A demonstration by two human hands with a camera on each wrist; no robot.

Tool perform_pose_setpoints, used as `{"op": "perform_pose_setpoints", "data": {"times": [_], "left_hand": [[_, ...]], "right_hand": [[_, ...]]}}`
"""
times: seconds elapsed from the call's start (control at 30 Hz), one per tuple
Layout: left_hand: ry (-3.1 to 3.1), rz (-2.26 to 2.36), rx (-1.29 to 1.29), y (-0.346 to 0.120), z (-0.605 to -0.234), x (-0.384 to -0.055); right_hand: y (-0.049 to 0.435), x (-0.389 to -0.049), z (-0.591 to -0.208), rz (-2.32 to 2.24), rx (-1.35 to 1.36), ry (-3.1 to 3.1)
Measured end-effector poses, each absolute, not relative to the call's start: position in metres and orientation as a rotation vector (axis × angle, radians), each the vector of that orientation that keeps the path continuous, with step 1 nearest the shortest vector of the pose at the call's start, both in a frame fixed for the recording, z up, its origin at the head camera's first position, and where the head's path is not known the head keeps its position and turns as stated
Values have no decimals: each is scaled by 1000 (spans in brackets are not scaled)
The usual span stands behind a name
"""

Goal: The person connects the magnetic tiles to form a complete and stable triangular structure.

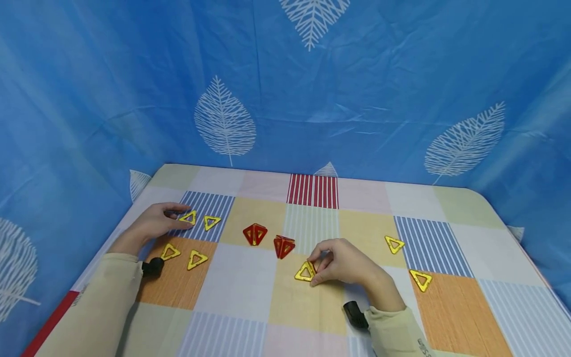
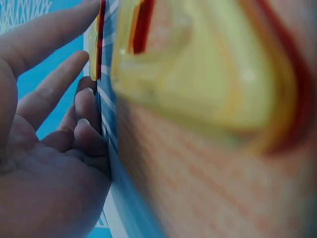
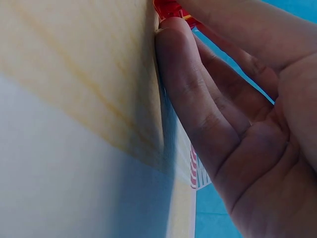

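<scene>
On the left, my left hand (image 1: 153, 220) has its thumb and a finger at opposite edges of a yellow triangular tile (image 1: 190, 217) with a hollow middle. The left wrist view shows this tile (image 2: 94, 47) edge-on, with a red side towards the cloth. Nearer the middle, my right hand (image 1: 343, 260) pinches a yellow triangular tile (image 1: 305, 272), and red shows beside its fingertips. In the right wrist view the fingers hide most of this red piece (image 3: 171, 9). Two red pyramid-like pieces, one farther left (image 1: 255, 234) and one closer (image 1: 284, 246), stand between the hands.
Around the left hand lie more yellow triangles, one beside its tile (image 1: 211, 222) and two nearer me, including one (image 1: 197, 259). Two others lie at the right, one farther (image 1: 394, 244) and one nearer (image 1: 421, 280). A patchwork cloth (image 1: 236, 277) covers the table; a blue curtain (image 1: 357, 99) hangs behind.
</scene>
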State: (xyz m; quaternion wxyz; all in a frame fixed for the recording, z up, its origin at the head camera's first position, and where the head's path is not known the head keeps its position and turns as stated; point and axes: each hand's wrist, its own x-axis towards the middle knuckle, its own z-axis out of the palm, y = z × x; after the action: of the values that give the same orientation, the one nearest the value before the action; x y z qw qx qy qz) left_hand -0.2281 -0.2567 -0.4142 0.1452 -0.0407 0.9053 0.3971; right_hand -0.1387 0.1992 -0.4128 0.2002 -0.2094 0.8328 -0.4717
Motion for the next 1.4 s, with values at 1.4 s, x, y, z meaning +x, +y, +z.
{"op": "perform_pose_setpoints", "data": {"times": [1.4], "left_hand": [[2821, 826, 21, -242, -408, -223]], "right_hand": [[199, -139, -415, -1310, -615, 2345]]}}
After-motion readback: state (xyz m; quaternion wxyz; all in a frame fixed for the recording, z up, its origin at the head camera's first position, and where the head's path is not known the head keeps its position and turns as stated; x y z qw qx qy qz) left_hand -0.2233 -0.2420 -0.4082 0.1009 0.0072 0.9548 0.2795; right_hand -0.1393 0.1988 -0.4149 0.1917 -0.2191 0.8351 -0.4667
